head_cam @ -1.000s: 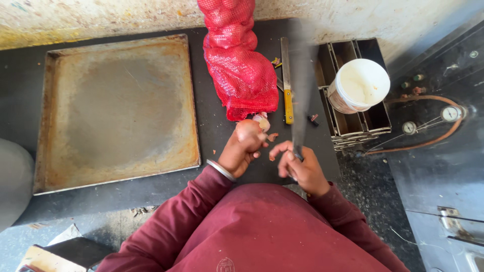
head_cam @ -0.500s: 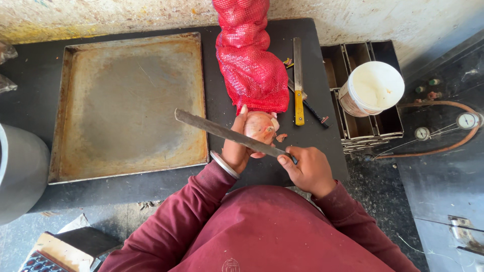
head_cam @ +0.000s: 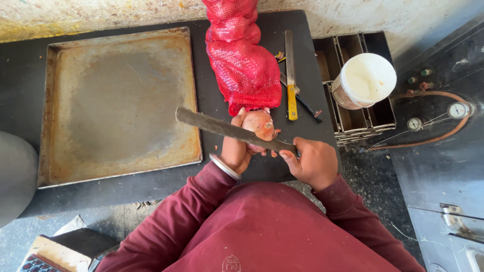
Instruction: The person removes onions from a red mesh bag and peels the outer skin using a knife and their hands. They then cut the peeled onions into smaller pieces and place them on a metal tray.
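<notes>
My left hand (head_cam: pixel 237 148) is closed around an onion (head_cam: pixel 258 126), fingers wrapped under and behind it, thumb up along its left side. The onion sits just below the open end of the red mesh sack (head_cam: pixel 241 60) and above the near edge of the dark table (head_cam: pixel 126 189); I cannot tell whether it rests on the surface or is lifted clear.

My right hand (head_cam: pixel 312 162) is clenched on the handle end of a long knife (head_cam: pixel 229 131). The blade runs up and to the left from that grip, crosses the front of the onion and ends over the table beside the tray.

A metal bangle (head_cam: pixel 225 166) circles the left wrist. Both forearms are in maroon sleeves.

The sack lies along the table, reaching to the far wall. To its right lies a second knife with a yellow handle (head_cam: pixel 291 75). To its left sits a large worn metal tray (head_cam: pixel 118 103).

Right of the table, a white bucket (head_cam: pixel 365 80) stands on a set of dark loaf tins (head_cam: pixel 353 113).
</notes>
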